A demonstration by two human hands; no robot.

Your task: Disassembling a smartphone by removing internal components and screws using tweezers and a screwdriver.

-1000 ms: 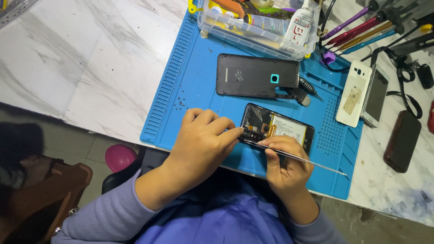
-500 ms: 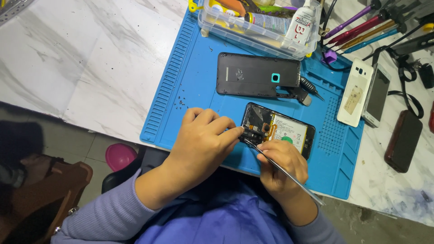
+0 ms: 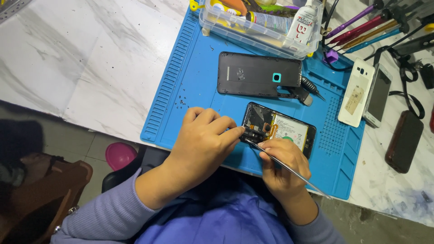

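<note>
An opened phone (image 3: 289,129) with its battery and circuit board bared lies on the blue work mat (image 3: 199,77). My left hand (image 3: 203,144) rests on the mat, fingertips pinching the phone's left end. My right hand (image 3: 282,169) holds thin metal tweezers (image 3: 289,167), their tip touching the board near the phone's lower left corner. The phone's black back cover (image 3: 258,74) lies flat on the mat just beyond, with a small screwdriver (image 3: 309,88) at its right end.
A clear plastic box (image 3: 260,25) of tubes and bottles stands at the mat's far edge. Several screwdrivers (image 3: 366,29) lie at the upper right. Two white phones (image 3: 368,92) and a dark case (image 3: 403,141) rest right of the mat. A pink stool (image 3: 120,155) stands below the table edge.
My right hand has swung the tweezers' free end from pointing right along the mat to pointing down toward me. The tip stays at the phone's board. My left hand has not moved.
</note>
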